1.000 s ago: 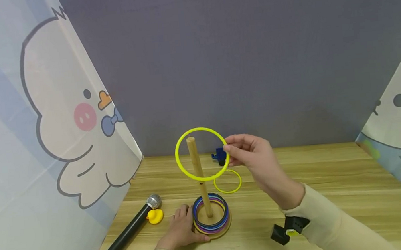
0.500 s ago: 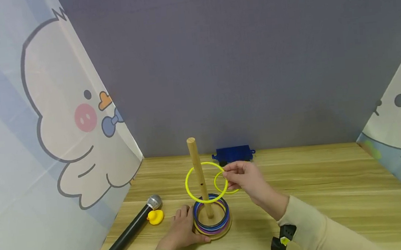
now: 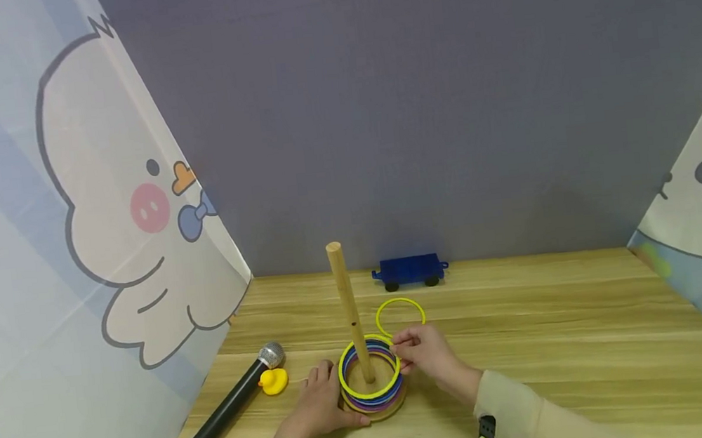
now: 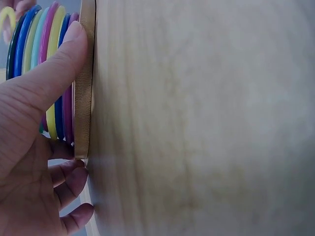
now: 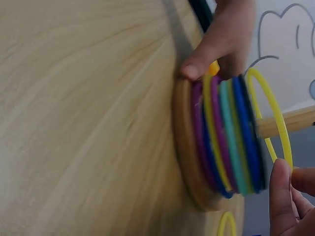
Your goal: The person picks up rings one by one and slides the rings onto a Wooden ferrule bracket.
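A wooden post (image 3: 346, 290) rises from a round wooden base (image 4: 84, 98) on the table. Around its foot lies a stack of coloured rings (image 5: 229, 135) in purple, blue, yellow, teal and black. My left hand (image 3: 318, 404) grips the base from the left, thumb against its near edge and fingers around the far side. With thumb and fingertips my right hand (image 3: 436, 360) pinches a yellow ring (image 5: 277, 110) by its right side. That ring encircles the post just above the stack, tilted and apart from it in the right wrist view.
Another yellow ring (image 3: 399, 300) lies on the table behind the right hand. Against the back wall stands a blue toy wagon (image 3: 411, 270) with black wheels. To the left are a black microphone (image 3: 224, 418) and a yellow rubber duck (image 3: 274, 381) touching or close to it.
My right hand has brought the yellow ring down along the post, from around its top to just over the stack. The left hand stays on the base. The wagon is uncovered.
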Tool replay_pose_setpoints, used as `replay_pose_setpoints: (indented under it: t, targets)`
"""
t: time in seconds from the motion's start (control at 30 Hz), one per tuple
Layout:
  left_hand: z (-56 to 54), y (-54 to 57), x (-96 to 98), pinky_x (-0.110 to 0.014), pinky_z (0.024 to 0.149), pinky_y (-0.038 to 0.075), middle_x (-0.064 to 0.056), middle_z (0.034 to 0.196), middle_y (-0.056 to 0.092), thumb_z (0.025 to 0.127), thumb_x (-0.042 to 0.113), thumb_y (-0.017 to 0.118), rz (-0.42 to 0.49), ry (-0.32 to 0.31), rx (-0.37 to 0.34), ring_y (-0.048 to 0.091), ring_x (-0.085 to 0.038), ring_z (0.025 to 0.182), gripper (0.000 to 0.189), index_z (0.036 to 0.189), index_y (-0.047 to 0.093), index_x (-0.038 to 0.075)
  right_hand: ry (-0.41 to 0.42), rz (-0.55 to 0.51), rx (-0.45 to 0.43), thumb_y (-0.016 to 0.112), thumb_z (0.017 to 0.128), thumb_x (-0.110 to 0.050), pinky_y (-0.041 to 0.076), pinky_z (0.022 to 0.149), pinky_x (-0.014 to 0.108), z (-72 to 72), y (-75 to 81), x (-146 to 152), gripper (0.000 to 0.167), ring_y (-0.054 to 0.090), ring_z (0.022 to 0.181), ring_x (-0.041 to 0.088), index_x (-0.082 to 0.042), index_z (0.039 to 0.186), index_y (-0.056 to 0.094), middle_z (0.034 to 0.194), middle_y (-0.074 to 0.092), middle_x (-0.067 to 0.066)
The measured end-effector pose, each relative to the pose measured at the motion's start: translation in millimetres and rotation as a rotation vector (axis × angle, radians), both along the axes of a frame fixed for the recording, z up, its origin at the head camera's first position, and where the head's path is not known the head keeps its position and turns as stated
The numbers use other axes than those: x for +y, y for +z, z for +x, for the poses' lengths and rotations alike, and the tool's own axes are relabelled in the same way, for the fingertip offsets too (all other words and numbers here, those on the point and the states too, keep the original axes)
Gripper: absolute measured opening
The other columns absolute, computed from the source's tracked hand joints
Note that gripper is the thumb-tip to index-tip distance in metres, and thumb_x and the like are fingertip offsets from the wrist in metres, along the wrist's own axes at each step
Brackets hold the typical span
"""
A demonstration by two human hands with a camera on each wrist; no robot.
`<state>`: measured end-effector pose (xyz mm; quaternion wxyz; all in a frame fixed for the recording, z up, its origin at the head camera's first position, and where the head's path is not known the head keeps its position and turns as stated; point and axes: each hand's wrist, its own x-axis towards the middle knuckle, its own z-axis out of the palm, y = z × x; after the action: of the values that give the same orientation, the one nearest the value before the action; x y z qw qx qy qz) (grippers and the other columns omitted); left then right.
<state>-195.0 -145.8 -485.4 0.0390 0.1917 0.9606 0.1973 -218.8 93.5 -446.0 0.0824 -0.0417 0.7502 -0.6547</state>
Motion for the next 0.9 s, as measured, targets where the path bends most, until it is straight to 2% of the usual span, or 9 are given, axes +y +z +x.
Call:
replay_pose_setpoints:
  t: [0.17, 0.3, 0.37, 0.47, 0.53, 0.6, 0.7, 0.8, 0.9]
  targets:
    - [-0.5, -0.8, 0.3, -0.056, 0.089, 0.035, -0.015, 0.117, 0.043, 0.059, 0.068, 0.08, 0.003, -0.002, 0.001, 0.042, -0.034, 0.107, 0.114, 0.136, 0.044, -0.007, -0.06, 0.035, -0.016, 0.066, 0.09, -0.001, 0.055, 0.058, 0.044, -8.1, -9.7, 0.4, 0.01, 0.059, 0.053, 0.016, 0.008, 0.094, 0.065, 0.08, 0.065, 0.014]
    - [-1.3, -0.8, 0.3, -0.055, 0.089, 0.035, -0.015, 0.117, 0.043, 0.06, 0.068, 0.08, 0.003, -0.004, -0.001, 0.042, -0.034, 0.106, 0.114, 0.136, 0.043, -0.008, -0.119, 0.114, 0.014, 0.062, 0.094, -0.005, 0.054, 0.054, 0.04, -21.6, -14.7, 7.6, 0.014, 0.058, 0.053, 0.018, 0.007, 0.099, 0.066, 0.08, 0.063, 0.016]
    - [-1.8, -1.6, 0.0, -0.055, 0.089, 0.036, -0.015, 0.117, 0.043, 0.06, 0.068, 0.08, -0.004, -0.006, 0.008, 0.042, -0.034, 0.105, 0.113, 0.136, 0.044, -0.008, -0.112, 0.203, 0.038, 0.06, 0.095, -0.005, 0.051, 0.049, 0.036, -28.7, -17.9, 12.8, 0.017, 0.056, 0.05, 0.019, 0.007, 0.105, 0.066, 0.077, 0.062, 0.017]
    - [-1.4, 0.1, 0.3, -0.054, 0.089, 0.036, -0.013, 0.115, 0.043, 0.06, 0.067, 0.081, -0.006, -0.001, 0.003, 0.042, -0.033, 0.104, 0.112, 0.136, 0.044, -0.007, -0.056, 0.381, 0.072, 0.061, 0.092, -0.004, 0.044, 0.043, 0.029, -37.6, -24.0, 20.6, 0.026, 0.051, 0.044, 0.015, 0.002, 0.117, 0.066, 0.068, 0.06, 0.013]
    - [-1.2, 0.4, 0.8, -0.054, 0.089, 0.036, -0.013, 0.116, 0.043, 0.06, 0.067, 0.081, -0.006, 0.0, 0.0, 0.042, -0.033, 0.104, 0.112, 0.136, 0.044, -0.007, -0.014, 0.486, 0.093, 0.063, 0.09, -0.004, 0.042, 0.041, 0.027, -41.3, -28.4, 26.0, 0.031, 0.048, 0.041, 0.013, 0.0, 0.121, 0.065, 0.071, 0.063, 0.01]
    - [-0.8, 0.8, 1.5, -0.053, 0.089, 0.035, -0.012, 0.116, 0.043, 0.06, 0.067, 0.081, -0.006, 0.001, -0.013, 0.041, -0.032, 0.104, 0.112, 0.137, 0.043, -0.007, 0.007, 0.556, 0.101, 0.064, 0.087, -0.004, 0.042, 0.04, 0.026, -42.5, -32.4, 30.8, 0.034, 0.047, 0.039, 0.011, -0.002, 0.121, 0.066, 0.082, 0.067, 0.011]
    - [-1.5, -0.1, 1.8, -0.053, 0.09, 0.036, -0.013, 0.116, 0.043, 0.061, 0.067, 0.081, -0.007, 0.001, -0.012, 0.041, -0.032, 0.105, 0.113, 0.137, 0.043, -0.007, 0.01, 0.621, 0.126, 0.066, 0.085, -0.003, 0.043, 0.043, 0.028, -41.1, -35.7, 38.4, 0.023, 0.049, 0.042, 0.011, -0.002, 0.108, 0.069, 0.09, 0.066, 0.01]
    - [-1.6, 0.4, 1.6, -0.053, 0.089, 0.036, -0.013, 0.115, 0.043, 0.06, 0.065, 0.082, -0.001, 0.004, -0.013, 0.041, -0.032, 0.104, 0.112, 0.136, 0.043, -0.008, -0.013, 0.672, 0.149, 0.064, 0.084, -0.002, 0.042, 0.051, 0.029, -37.6, -35.8, 47.0, 0.002, 0.048, 0.051, 0.013, -0.003, 0.085, 0.066, 0.076, 0.06, 0.005]
    - [-1.1, 1.0, 0.7, -0.053, 0.089, 0.035, -0.012, 0.115, 0.042, 0.06, 0.066, 0.082, -0.001, 0.009, -0.017, 0.041, -0.032, 0.104, 0.113, 0.136, 0.043, -0.008, -0.034, 0.723, 0.152, 0.065, 0.085, -0.003, 0.039, 0.056, 0.03, -33.1, -34.7, 57.3, 0.013, 0.046, 0.059, 0.015, -0.007, 0.074, 0.06, 0.068, 0.053, 0.0]
